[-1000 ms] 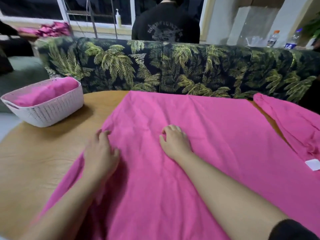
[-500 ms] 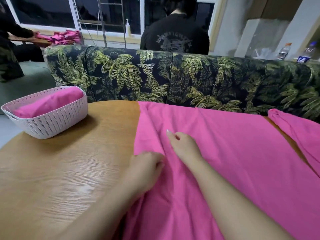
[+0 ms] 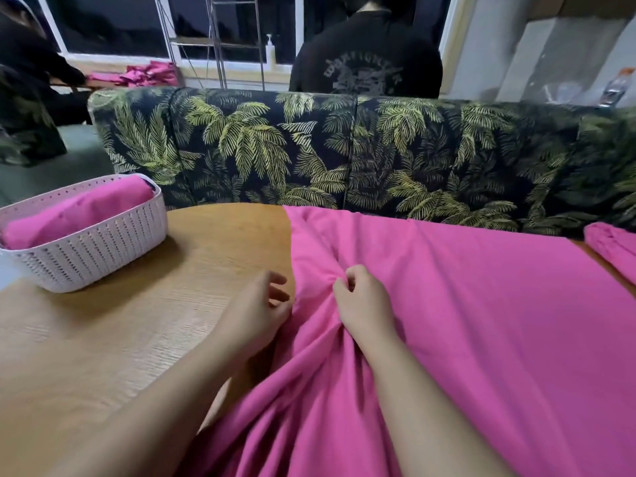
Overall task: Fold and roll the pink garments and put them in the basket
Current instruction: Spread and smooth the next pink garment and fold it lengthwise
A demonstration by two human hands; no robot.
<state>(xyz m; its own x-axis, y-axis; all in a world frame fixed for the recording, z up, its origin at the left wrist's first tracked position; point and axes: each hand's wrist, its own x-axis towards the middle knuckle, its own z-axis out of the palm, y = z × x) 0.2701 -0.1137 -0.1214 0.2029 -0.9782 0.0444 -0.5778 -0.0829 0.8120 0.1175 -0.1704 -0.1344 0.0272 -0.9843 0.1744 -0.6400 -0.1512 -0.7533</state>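
Basically mid-fold: right hand (image 3: 364,304) bunches the pink garment (image 3: 447,321) in curled fingers, left hand (image 3: 254,311) loose-fingered at its left edge. Lift with both, lay edge straight, smooth creases. Basket (image 3: 89,249) sits far left of garment, one roll inside.

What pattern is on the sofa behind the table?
Yellow-green palm leaves on a dark ground cover the sofa, shown best in the head view.
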